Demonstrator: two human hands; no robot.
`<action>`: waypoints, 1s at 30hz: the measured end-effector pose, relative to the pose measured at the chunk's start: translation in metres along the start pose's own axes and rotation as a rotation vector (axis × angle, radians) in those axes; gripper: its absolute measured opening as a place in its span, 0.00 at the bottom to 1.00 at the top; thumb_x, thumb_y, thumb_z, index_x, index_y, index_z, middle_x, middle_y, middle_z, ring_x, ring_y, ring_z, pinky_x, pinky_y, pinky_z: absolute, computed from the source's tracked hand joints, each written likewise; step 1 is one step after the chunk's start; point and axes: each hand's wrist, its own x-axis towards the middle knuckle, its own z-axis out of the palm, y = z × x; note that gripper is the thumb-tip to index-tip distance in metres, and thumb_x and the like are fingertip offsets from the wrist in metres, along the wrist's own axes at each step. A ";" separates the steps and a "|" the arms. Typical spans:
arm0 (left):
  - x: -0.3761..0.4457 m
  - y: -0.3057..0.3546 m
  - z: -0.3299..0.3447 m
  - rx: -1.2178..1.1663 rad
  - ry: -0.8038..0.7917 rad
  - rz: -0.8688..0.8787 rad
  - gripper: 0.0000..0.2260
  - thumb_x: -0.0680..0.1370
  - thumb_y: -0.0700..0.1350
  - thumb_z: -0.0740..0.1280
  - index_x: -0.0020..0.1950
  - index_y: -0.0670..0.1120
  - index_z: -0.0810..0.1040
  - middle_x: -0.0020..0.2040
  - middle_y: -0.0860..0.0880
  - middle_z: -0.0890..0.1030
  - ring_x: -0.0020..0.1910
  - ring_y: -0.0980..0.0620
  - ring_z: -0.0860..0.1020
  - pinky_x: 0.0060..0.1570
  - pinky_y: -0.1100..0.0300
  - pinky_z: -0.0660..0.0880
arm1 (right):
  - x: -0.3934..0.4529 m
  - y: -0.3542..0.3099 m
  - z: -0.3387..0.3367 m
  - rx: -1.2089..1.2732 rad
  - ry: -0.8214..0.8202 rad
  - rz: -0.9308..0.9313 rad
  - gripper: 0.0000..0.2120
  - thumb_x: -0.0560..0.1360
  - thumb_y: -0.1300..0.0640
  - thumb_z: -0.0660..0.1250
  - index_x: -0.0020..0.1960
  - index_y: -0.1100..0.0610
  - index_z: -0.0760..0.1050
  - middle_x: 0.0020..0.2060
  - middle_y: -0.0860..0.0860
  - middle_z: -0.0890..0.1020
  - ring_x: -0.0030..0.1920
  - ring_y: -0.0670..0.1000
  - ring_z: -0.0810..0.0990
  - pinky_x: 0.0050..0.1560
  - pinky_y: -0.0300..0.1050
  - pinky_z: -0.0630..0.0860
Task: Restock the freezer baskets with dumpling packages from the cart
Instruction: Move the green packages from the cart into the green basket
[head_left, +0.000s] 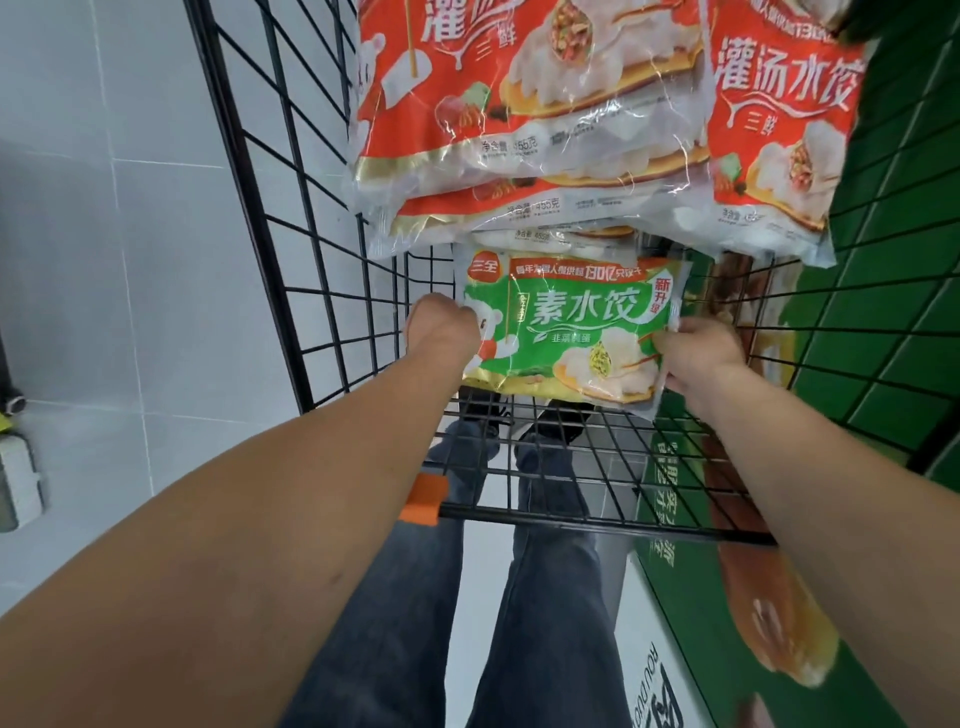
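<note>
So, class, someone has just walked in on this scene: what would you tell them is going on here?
A person is reaching into a black wire cart and holding a green dumpling package by both short edges, left hand on one side, right hand on the other. Beyond it, red dumpling packages lie stacked in the cart. The green package has not left the cart yet, and no freezer basket is clearly in view.

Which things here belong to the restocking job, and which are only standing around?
Job: green dumpling package, held by left hand and right hand; red dumpling packages; wire cart.
Not job: grey object on the floor.
</note>
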 end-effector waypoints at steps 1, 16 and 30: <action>-0.001 0.001 -0.002 -0.042 0.001 0.002 0.08 0.79 0.40 0.64 0.55 0.40 0.80 0.55 0.42 0.82 0.53 0.43 0.80 0.45 0.57 0.76 | -0.008 -0.003 -0.001 0.034 0.018 -0.004 0.08 0.76 0.60 0.66 0.41 0.49 0.76 0.49 0.53 0.85 0.48 0.56 0.84 0.53 0.58 0.82; -0.131 0.003 -0.082 -0.583 -0.240 0.020 0.09 0.75 0.36 0.70 0.37 0.39 0.73 0.30 0.41 0.73 0.25 0.51 0.73 0.28 0.61 0.73 | -0.177 -0.002 -0.093 0.175 0.220 -0.135 0.10 0.78 0.60 0.63 0.40 0.53 0.79 0.43 0.50 0.85 0.46 0.55 0.84 0.51 0.54 0.82; -0.297 0.034 -0.074 -0.364 -0.417 0.522 0.02 0.77 0.38 0.68 0.47 0.40 0.81 0.48 0.41 0.86 0.47 0.42 0.85 0.51 0.43 0.81 | -0.285 0.132 -0.212 0.539 0.430 -0.244 0.11 0.75 0.55 0.64 0.41 0.61 0.79 0.40 0.55 0.85 0.44 0.58 0.83 0.47 0.55 0.79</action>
